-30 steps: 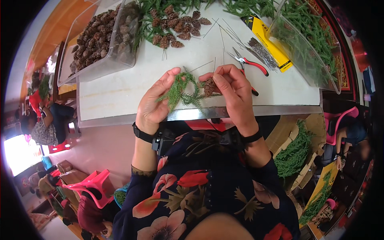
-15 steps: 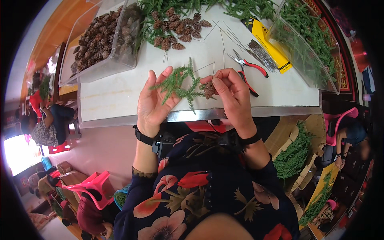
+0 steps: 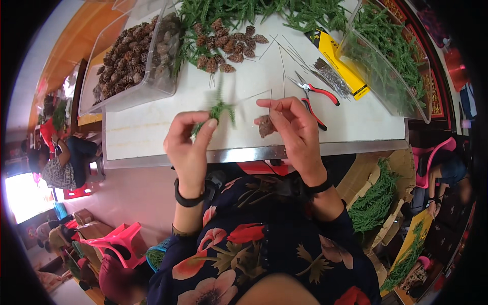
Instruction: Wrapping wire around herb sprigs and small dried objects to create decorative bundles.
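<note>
Pinching with the fingers of the left hand (image 3: 188,147), closing thumb and forefinger narrowly on a green sprig (image 3: 219,109). Holding it at the fingertips above the near part of the bench (image 3: 147,124), pointing most of its blurred needles up and away beyond the grip. Holding in the fingers of the right hand (image 3: 300,129) a brown pine cone (image 3: 265,126), placing it just left of and below the thumb tip, with the forefinger reaching out above it. Having a thin wire (image 3: 271,94) standing beside that forefinger and bending off leftward at its top. Not being able to tell the exact joint between wire and cone. Holding sprig and cone well apart, with the bench showing between.

Wearing a black wristband (image 3: 188,201) on the left wrist and a floral top (image 3: 254,234). Having red-handled pliers (image 3: 306,87) lying just beyond the right hand, with jaws and handles parted. Seeing farther out a bundle of short silver wires (image 3: 331,79) lying against a yellow package (image 3: 351,76), and a loose group of pine cones (image 3: 236,44) lying near green foliage (image 3: 264,10) along the far side. Facing a clear tub of cones (image 3: 109,104) at far left and a clear tub of greenery (image 3: 386,76) at far right. Sitting near a cardboard box (image 3: 363,157) holding more greenery, low on the right, and a pink chair (image 3: 122,239) low on the left.
</note>
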A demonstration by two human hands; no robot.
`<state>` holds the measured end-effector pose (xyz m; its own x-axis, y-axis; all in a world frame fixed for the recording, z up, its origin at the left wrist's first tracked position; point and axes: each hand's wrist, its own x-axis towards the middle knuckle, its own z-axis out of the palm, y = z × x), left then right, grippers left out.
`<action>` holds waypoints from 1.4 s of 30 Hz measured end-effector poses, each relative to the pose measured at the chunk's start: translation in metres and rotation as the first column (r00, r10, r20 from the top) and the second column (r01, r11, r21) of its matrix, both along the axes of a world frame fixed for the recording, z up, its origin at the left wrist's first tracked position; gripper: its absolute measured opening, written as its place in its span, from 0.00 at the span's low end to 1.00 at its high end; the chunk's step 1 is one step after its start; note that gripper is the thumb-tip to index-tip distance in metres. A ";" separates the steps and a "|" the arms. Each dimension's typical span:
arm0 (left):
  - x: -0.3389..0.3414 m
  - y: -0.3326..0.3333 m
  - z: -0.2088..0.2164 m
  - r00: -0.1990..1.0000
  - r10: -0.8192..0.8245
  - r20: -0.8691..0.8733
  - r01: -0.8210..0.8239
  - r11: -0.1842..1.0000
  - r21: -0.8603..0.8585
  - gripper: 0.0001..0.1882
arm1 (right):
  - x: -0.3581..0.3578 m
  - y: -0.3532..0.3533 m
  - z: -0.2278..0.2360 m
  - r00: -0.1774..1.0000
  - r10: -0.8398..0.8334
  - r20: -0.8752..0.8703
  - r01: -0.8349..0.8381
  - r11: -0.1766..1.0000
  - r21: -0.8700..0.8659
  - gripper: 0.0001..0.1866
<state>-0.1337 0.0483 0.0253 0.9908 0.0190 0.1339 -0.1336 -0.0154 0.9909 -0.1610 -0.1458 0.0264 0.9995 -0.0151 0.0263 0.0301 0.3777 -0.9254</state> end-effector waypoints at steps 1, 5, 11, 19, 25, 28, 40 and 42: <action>-0.006 -0.001 0.010 0.970 0.028 0.242 -0.094 0.961 0.262 0.10 | -0.003 0.000 0.003 0.999 0.043 -0.025 -0.042 0.998 0.049 0.04; -0.009 -0.011 0.019 0.749 -0.188 0.636 -0.335 0.720 0.607 0.11 | -0.002 0.009 0.011 0.978 0.200 -0.065 -0.188 0.970 0.155 0.04; -0.016 -0.025 0.016 0.675 -0.285 0.681 -0.420 0.609 0.672 0.12 | 0.005 0.009 0.009 0.963 0.264 -0.047 -0.261 0.964 0.059 0.05; -0.017 -0.022 0.011 0.757 -0.352 0.551 -0.172 0.706 0.687 0.15 | 0.007 0.000 0.001 0.944 0.279 -0.178 -0.256 0.956 0.141 0.04; -0.016 -0.017 0.010 0.989 -0.141 -0.049 0.131 0.978 -0.165 0.13 | 0.005 0.003 0.006 0.950 0.257 0.178 -0.174 0.907 -0.384 0.04; -0.008 -0.010 0.007 0.950 -0.190 -0.249 0.074 0.909 -0.410 0.13 | 0.004 0.009 0.007 0.909 0.301 0.288 -0.092 0.819 -0.567 0.05; -0.003 -0.012 -0.004 0.967 -0.118 -0.227 0.100 0.991 -0.088 0.09 | -0.006 -0.003 0.042 0.968 0.211 0.138 -0.084 0.783 -0.616 0.03; -0.004 -0.012 -0.005 0.972 -0.133 -0.193 0.129 0.991 -0.035 0.08 | 0.000 -0.003 0.045 0.982 0.099 0.162 0.019 0.796 -0.605 0.02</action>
<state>-0.1375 0.0363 0.0203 0.9918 -0.1121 -0.0608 0.0624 0.0114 0.9980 -0.1605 -0.1490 0.0718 0.9762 0.1028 0.1911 0.2113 -0.2489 -0.9452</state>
